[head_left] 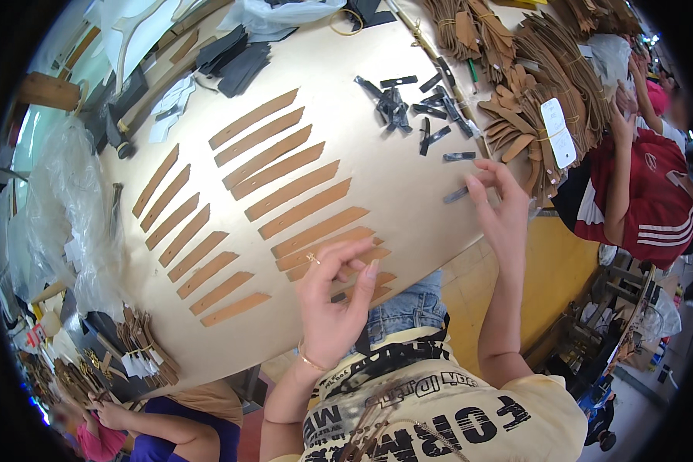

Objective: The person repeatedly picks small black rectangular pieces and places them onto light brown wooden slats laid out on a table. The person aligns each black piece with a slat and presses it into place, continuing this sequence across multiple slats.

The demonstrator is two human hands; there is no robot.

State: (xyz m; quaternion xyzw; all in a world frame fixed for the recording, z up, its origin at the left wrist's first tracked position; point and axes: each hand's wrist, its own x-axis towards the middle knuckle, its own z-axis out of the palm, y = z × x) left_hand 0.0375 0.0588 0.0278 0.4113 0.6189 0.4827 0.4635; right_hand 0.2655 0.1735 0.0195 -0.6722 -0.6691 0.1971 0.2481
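**Strip laying at the near edge of the table: where the rows can slip**

I see my left hand (333, 296) at the near edge of the table (408, 177), thumb and fingers closed in a pinch on the end of a tan leather strip (327, 229) in the lowest part of the right-hand column. My right hand (503, 206) reaches toward the right edge, its fingertips pressed together on a small dark strip (456, 195) that lies just beside the rim. Two columns of tan strips (273, 158) run in slanted rows across the middle of the table; a loose scatter of dark pieces (408, 108) sits toward the far right, next to bundles of tan cut parts (531, 92) tied with bands.

In my judgement the main risk is at the near edge. The strips under the left hand overlap, so a drag of the wrist could push several out of line or off the rim into my lap. The dark strip lies so close to the right edge that a weak pinch could let it fall to the floor. A reach toward the dark scatter could sweep a forearm across the laid rows.
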